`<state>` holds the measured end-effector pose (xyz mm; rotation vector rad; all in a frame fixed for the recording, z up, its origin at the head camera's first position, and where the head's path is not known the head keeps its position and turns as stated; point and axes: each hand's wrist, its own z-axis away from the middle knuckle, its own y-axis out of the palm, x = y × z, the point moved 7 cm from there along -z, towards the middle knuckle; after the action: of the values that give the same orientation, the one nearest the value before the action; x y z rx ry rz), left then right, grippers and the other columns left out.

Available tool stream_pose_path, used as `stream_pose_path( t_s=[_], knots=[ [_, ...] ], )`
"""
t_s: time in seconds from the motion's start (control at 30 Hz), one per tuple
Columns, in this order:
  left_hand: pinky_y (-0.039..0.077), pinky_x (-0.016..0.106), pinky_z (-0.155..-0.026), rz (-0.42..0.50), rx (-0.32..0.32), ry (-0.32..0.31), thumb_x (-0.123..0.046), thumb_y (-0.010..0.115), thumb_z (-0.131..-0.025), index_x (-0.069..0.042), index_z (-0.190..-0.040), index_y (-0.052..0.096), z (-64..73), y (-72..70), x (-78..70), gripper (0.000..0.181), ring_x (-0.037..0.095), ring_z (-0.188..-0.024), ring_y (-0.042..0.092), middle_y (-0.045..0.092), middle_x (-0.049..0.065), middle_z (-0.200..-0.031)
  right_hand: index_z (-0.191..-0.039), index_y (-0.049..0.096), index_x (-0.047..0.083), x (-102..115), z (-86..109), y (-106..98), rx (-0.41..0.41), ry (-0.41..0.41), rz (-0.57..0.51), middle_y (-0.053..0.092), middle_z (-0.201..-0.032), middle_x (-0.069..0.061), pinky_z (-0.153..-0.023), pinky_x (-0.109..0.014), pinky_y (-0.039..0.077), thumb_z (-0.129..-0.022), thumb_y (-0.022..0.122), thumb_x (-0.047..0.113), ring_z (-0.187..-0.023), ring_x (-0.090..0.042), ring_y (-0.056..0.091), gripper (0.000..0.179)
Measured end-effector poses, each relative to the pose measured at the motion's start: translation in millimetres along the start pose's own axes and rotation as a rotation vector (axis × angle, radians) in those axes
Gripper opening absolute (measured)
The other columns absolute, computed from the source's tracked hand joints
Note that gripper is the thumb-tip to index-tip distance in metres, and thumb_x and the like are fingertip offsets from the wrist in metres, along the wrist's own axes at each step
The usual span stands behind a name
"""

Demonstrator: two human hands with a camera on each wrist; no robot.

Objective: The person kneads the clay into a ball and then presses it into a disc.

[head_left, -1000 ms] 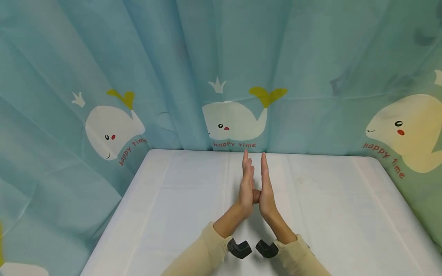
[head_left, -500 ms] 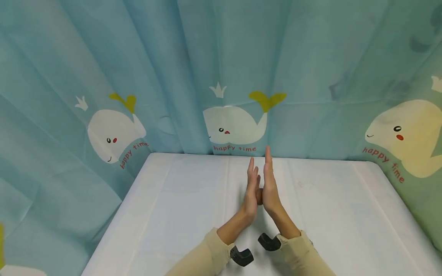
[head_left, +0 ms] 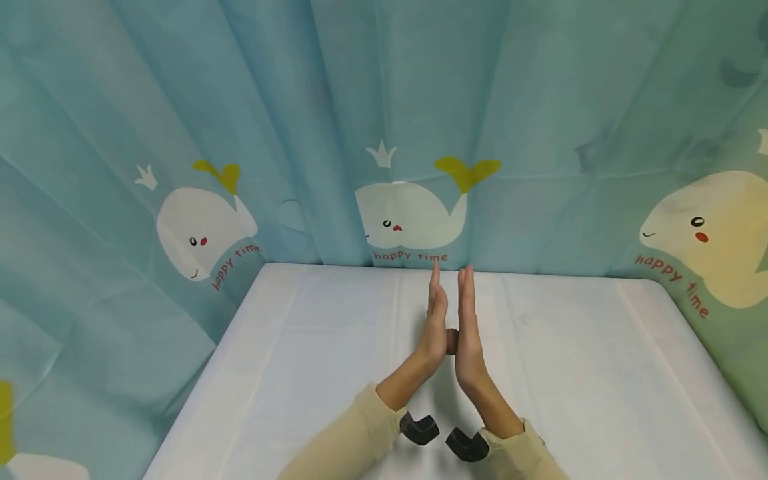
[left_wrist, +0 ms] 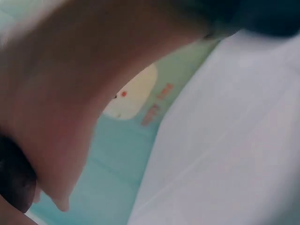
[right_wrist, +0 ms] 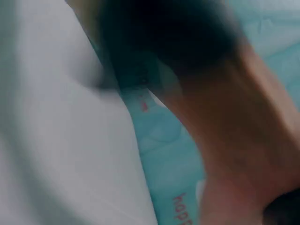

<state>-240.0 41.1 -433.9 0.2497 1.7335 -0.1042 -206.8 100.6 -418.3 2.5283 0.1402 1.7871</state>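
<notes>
A dark brown lump, which looks like modelling clay [head_left: 453,341], is pressed between the two palms above the white table. My left hand [head_left: 433,333] stands upright on its left side, fingers straight and pointing away from me. Facing it, my right hand [head_left: 470,340] is also flat with long straight fingers, and its palm touches the lump from the right. In the left wrist view the brown lump [left_wrist: 16,176] shows large at the left edge beside blurred skin. Part of the dark lump [right_wrist: 283,208] appears in the right wrist view's lower right corner.
A white-covered table [head_left: 336,320] spreads beneath the hands. Behind it hangs a blue-green curtain [head_left: 540,120] printed with white whales. Black camera mounts [head_left: 420,429] sit at both wrists, close to each other, by the beige sleeves [head_left: 354,437].
The palms have slid against each other with the lump between them. Half a second ago the right hand reached farther forward; since then it has drawn back while the left has moved forward.
</notes>
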Motion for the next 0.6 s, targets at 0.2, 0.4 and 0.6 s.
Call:
stream_pose_path(
  t_s=[0.2, 0.4, 0.6],
  knots=[
    [0.019, 0.044, -0.123, 0.242, 0.081, -0.096, -0.056, 0.013, -0.109, -0.038, -0.165, -0.001, 19.3, 15.4, 6.5, 0.06, 0.024, -0.154, 0.023, -0.002, 0.003, -0.172, -0.165, -0.007, 0.036, -23.5, -17.7, -27.8, -0.063, 0.042, 0.116, -0.009, -0.17, 0.018, -0.123, -0.052, -0.005, -0.112, 0.006, 0.04, -0.154, -0.007, -0.011, 0.054],
    [-0.002, 0.055, -0.124, 0.209, 0.047, -0.051, -0.051, 0.014, -0.111, -0.032, -0.166, -0.004, 9.0, 8.0, 0.2, 0.062, 0.024, -0.158, 0.0, -0.004, -0.001, -0.172, -0.164, -0.003, 0.041, -36.9, -3.1, -19.4, -0.02, 0.081, 0.091, -0.008, -0.171, 0.012, -0.118, -0.042, 0.025, -0.112, 0.003, 0.041, -0.148, -0.012, 0.021, 0.052],
    [-0.001, 0.055, -0.123, 0.036, -0.024, -0.004, -0.048, 0.009, -0.111, -0.025, -0.167, -0.003, -2.5, -1.8, 17.0, 0.061, 0.016, -0.156, -0.005, -0.005, -0.002, -0.172, -0.165, -0.004, 0.035, -15.0, 9.1, 0.9, 0.037, 0.041, 0.098, -0.007, -0.172, 0.009, -0.114, -0.03, 0.027, -0.113, 0.006, 0.041, -0.153, -0.012, 0.008, 0.054]
  ],
)
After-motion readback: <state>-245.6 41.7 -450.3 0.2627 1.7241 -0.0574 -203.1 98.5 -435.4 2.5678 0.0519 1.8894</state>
